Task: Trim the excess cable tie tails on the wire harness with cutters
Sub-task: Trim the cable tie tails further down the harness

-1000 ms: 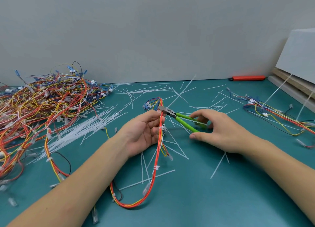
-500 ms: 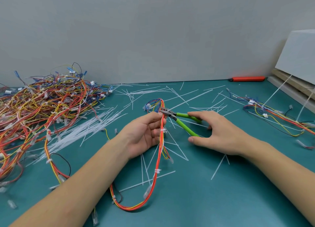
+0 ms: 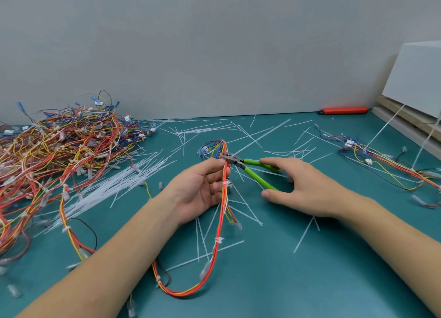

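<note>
- The wire harness (image 3: 216,253) loops red, orange and yellow over the teal table (image 3: 298,282), rising into the left hand (image 3: 202,191).
- The left hand pinches the bundle between thumb and curled fingers, as it did a moment ago.
- The right hand (image 3: 300,189) holds the green-handled cutters (image 3: 250,168), fingers now spread wider and the handles further apart than a second ago.
- The cutter jaws sit against the harness just above the left thumb.
- Cut tie tails (image 3: 238,136) litter the table beyond; a heap of harnesses (image 3: 59,146) lies far left.

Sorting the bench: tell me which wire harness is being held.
The red-orange looped harness at centre, gripped by the left hand; the big pile at left and the harness at right lie untouched.
</note>
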`<action>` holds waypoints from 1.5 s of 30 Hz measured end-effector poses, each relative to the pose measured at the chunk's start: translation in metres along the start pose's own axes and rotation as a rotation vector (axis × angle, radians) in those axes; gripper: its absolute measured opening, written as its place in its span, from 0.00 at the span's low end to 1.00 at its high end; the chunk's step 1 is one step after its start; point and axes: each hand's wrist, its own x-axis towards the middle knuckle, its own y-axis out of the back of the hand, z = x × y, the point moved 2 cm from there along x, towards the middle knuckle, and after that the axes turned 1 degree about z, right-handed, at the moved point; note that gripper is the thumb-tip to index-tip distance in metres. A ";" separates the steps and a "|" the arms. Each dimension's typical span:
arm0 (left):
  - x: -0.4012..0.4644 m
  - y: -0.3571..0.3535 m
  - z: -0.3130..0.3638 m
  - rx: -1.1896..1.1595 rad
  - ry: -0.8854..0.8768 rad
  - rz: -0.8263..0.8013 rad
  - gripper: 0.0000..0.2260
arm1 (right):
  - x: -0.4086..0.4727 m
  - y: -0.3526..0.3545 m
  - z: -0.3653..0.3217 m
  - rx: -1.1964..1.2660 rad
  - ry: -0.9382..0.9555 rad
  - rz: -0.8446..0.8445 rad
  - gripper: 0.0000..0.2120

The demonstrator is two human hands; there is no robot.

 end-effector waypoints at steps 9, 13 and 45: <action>0.001 0.001 0.000 0.005 -0.009 -0.001 0.05 | 0.000 0.003 0.000 0.045 -0.009 0.010 0.31; 0.000 0.001 0.001 0.004 -0.003 -0.003 0.04 | 0.001 0.007 0.001 0.098 -0.035 -0.005 0.24; -0.001 0.000 0.000 0.005 0.001 -0.006 0.03 | -0.003 0.000 -0.004 0.016 0.000 0.016 0.41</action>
